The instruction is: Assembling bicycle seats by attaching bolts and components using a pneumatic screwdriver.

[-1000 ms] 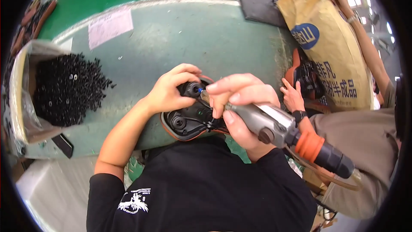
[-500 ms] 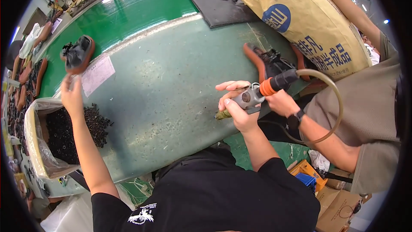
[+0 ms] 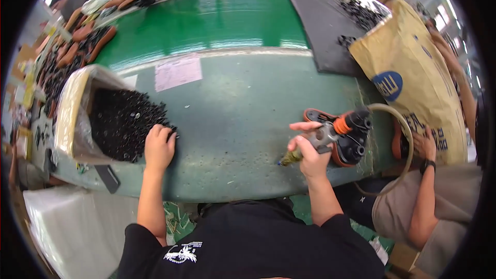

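Note:
My left hand rests at the near right edge of a heap of small black parts, fingers bent and closed. Whatever is between its fingertips is too small to make out. An air screwdriver, grey with an orange ring, is gripped by my right hand, its tip pointing down and left over the table. Behind and right of the tool lies a shoe with a black upper and an orange-brown sole, partly covered by it. A beige hose curves from the tool's rear.
The heap spills from a plastic-lined box lying on its side. A pink paper sheet lies near the green belt. At right, a co-worker's hand is by a large yellow sack; a dark mat lies behind.
My left hand has come back from the shoe by the belt to the black parts; that shoe no longer shows there. The co-worker's hand has moved away from my screwdriver. The view has shifted.

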`<action>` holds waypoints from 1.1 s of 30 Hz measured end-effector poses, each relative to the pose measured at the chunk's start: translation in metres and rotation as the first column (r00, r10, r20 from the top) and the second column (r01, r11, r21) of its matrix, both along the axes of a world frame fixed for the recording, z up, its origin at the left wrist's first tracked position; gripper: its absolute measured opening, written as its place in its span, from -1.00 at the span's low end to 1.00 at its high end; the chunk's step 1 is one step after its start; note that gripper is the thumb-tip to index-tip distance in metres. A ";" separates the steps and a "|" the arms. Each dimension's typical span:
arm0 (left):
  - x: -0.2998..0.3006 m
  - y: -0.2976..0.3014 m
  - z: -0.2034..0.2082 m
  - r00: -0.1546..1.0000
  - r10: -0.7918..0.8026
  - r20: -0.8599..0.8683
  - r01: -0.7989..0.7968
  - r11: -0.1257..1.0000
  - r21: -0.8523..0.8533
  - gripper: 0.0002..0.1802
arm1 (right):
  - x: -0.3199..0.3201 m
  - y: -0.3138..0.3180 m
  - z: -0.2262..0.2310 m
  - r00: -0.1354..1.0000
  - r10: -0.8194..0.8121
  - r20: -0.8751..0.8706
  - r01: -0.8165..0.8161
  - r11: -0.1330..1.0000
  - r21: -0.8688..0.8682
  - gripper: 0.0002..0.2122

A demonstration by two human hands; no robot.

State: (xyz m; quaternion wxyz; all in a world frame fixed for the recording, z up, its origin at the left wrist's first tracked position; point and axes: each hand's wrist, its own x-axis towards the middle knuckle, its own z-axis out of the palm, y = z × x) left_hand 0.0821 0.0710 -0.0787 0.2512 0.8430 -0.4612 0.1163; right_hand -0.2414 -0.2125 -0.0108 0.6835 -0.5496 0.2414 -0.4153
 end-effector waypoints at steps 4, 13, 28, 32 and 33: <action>-0.008 0.003 -0.012 0.997 0.024 0.071 -0.021 0.999 -0.044 -0.74 | -0.010 0.007 0.004 0.998 -0.031 -0.062 0.030 0.999 -0.021 -0.71; -0.077 0.045 -0.012 0.985 0.135 0.110 -0.105 0.964 -0.245 -0.80 | -0.008 -0.002 -0.020 0.780 0.257 -0.570 -0.203 0.966 0.158 -0.46; -0.141 0.118 -0.065 0.900 0.412 0.143 -0.242 0.745 -0.622 -0.82 | 0.059 0.046 0.003 0.336 -0.447 -0.829 -0.912 0.067 -0.405 -0.29; -0.138 0.121 -0.066 0.896 0.418 0.148 -0.221 0.710 -0.668 -0.81 | 0.057 0.071 0.021 0.346 -0.513 -0.786 -0.916 -0.003 -0.401 -0.40; -0.139 0.120 -0.065 0.905 0.407 0.127 -0.227 0.711 -0.665 -0.79 | 0.055 0.082 0.028 0.381 -0.484 -0.788 -0.909 -0.040 -0.415 -0.42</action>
